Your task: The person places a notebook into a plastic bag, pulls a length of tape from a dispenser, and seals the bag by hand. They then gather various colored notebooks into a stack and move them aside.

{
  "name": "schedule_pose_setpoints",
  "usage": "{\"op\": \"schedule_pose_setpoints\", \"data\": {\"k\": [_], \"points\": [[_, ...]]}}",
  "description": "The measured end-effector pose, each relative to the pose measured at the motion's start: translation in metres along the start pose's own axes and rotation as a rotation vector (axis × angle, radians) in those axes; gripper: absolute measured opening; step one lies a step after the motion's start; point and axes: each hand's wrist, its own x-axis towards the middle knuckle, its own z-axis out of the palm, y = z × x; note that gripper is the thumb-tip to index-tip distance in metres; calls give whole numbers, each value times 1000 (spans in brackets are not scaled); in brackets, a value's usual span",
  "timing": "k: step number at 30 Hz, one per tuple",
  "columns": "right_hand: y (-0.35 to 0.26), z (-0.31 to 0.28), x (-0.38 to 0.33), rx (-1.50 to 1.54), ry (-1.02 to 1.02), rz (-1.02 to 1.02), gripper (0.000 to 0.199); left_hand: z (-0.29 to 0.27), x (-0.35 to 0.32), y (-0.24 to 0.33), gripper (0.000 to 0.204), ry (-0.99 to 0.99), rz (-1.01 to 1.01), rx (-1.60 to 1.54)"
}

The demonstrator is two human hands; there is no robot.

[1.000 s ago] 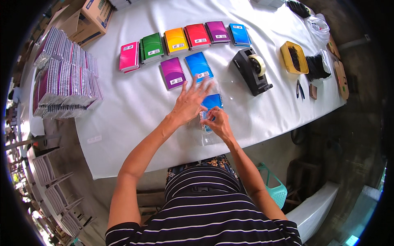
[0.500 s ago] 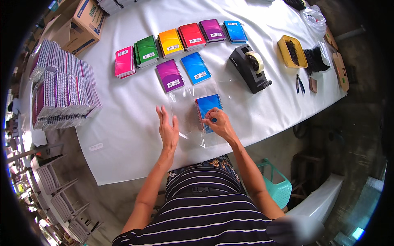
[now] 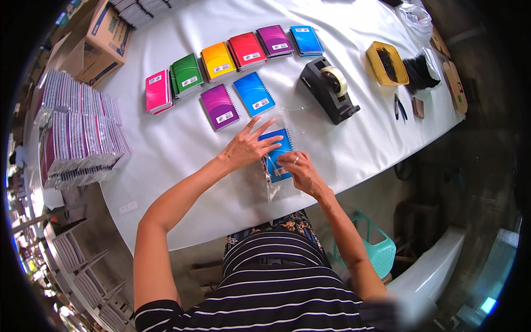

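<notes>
Head: left hand (image 3: 243,150) spread, right hand (image 3: 304,174) curled, grip unclear, by plastic-covered blue notebook (image 3: 271,165); yellow tub (image 3: 374,62) holds black pieces (image 3: 389,65).

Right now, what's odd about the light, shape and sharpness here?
In the head view, the white tablecloth washes out toward its far side; clear plastic glints near the left hand and right hand; in the same view, straight edges bow toward the black rim; a smudgy blur hides part of the right sleeve.
</notes>
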Motion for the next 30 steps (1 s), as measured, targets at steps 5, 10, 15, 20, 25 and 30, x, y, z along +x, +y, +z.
{"op": "schedule_pose_setpoints", "data": {"k": [5, 10, 15, 20, 25, 30], "points": [[8, 8, -10, -279, -132, -124, 52, 9, 2, 5, 37, 51, -11, 46], [12, 1, -6, -218, -163, -99, 51, 8, 7, 9, 34, 39, -34, 42], [13, -3, -3, -176, -210, -87, 51, 10, 10, 10, 32, 32, -62, 18], [16, -9, -1, -161, -241, -99, 53, 2, 23, 6, 46, -49, -201, -88], [24, -13, 2, -112, -297, -124, 49, 4, 46, 1, 94, -265, -499, -233], [59, -88, 15, 292, -5, 82, 38, 9, 63, 8, 113, -421, -658, -212]]}}
